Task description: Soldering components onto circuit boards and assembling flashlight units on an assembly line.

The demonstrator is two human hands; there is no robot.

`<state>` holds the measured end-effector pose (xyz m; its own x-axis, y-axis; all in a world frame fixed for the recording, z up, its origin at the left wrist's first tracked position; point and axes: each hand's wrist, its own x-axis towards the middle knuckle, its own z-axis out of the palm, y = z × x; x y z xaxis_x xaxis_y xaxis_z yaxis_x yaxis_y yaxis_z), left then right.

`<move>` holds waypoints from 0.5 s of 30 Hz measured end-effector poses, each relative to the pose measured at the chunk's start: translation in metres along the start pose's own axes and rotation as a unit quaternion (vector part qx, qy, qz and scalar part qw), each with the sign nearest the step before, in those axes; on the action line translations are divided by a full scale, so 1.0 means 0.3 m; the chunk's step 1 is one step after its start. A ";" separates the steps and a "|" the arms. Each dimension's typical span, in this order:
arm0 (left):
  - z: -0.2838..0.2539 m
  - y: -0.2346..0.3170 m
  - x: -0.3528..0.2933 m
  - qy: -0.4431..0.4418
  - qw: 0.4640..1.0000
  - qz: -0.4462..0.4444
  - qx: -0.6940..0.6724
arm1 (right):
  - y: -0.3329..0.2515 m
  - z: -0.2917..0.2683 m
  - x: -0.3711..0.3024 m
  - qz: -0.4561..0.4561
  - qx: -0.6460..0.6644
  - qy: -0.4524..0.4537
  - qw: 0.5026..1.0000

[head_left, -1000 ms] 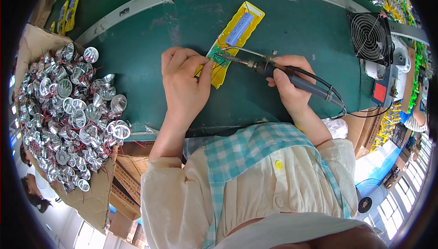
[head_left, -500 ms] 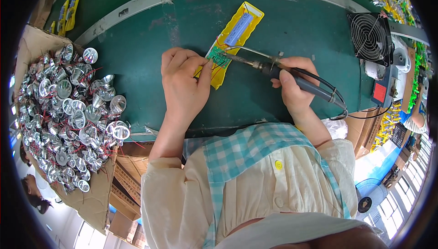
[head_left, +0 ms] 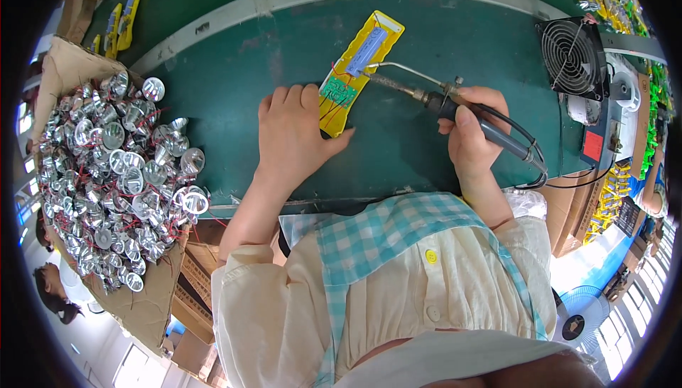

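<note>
A long yellow plastic casing [head_left: 393,27] lies slantwise on the green bench. In it sit a blue cylindrical battery [head_left: 367,52] and a small green circuit board [head_left: 338,92] with red and black wires. My left hand [head_left: 293,128] grips the casing's near end, fingers along its left side and thumb at the bottom corner. My right hand [head_left: 474,126] is closed round the dark handle of a soldering iron [head_left: 444,106], which carries a thin bent metal feed tube [head_left: 408,69]. The iron's tip hovers close to the battery's lower end; whether they touch I cannot tell.
At the left, a cardboard box [head_left: 145,313] overflows with silver reflector cups [head_left: 131,180] on red wires. A black fan [head_left: 570,57] stands at the right, near a red-labelled device [head_left: 592,145]. More yellow casings [head_left: 129,15] lie at the far left.
The soldering iron has moved up and right, off the circuit board. My left hand's fingers have left the board, and its thumb has shifted down to the casing's near end.
</note>
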<state>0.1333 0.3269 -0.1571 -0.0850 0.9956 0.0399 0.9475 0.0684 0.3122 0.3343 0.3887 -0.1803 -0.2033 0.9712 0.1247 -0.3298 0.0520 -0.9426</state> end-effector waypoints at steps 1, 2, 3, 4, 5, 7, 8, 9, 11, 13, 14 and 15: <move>0.009 -0.010 0.021 -0.043 0.999 -0.008 0.031 | 0.004 -0.003 0.004 -0.011 0.016 0.003 1.000; 0.021 -0.021 0.055 -0.034 0.999 0.001 0.036 | -0.004 -0.008 0.004 -0.012 0.017 0.015 1.000; 0.037 -0.034 0.106 0.019 0.999 -0.014 0.023 | -0.015 -0.017 0.008 -0.015 0.023 0.025 0.999; 0.040 -0.038 0.165 0.073 0.997 -0.030 0.008 | -0.028 -0.024 0.009 -0.018 0.030 0.034 0.999; 0.025 -0.028 0.244 0.056 0.996 -0.071 0.016 | -0.034 -0.030 0.009 -0.029 0.036 0.041 0.998; 0.005 -0.013 0.419 0.035 0.990 -0.135 0.027 | -0.037 -0.039 0.008 -0.053 0.059 0.043 0.996; 0.009 0.002 0.520 0.031 0.988 -0.152 0.024 | -0.044 -0.049 0.010 -0.061 0.063 0.051 0.995; 0.014 0.011 0.603 0.025 0.986 -0.161 0.022 | -0.040 -0.051 0.011 -0.064 0.063 0.056 0.994; 0.054 0.031 0.747 0.028 0.986 -0.163 0.033 | -0.042 -0.050 0.014 -0.056 0.057 0.077 0.994; 0.082 0.031 0.817 0.014 0.988 -0.140 0.057 | -0.023 -0.055 0.015 -0.047 0.043 0.100 0.993; 0.107 0.006 0.841 0.016 0.995 -0.095 0.031 | -0.022 -0.070 0.016 -0.052 0.032 0.100 0.993; 0.124 -0.050 0.851 0.052 0.998 -0.013 -0.012 | -0.024 -0.069 0.020 -0.059 0.043 0.101 0.992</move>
<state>0.1089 0.5825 -0.1868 -0.1418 0.9814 0.1296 0.9370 0.0908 0.3372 0.3546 0.3990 -0.1792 0.0265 0.9868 0.1599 -0.4193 0.1561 -0.8943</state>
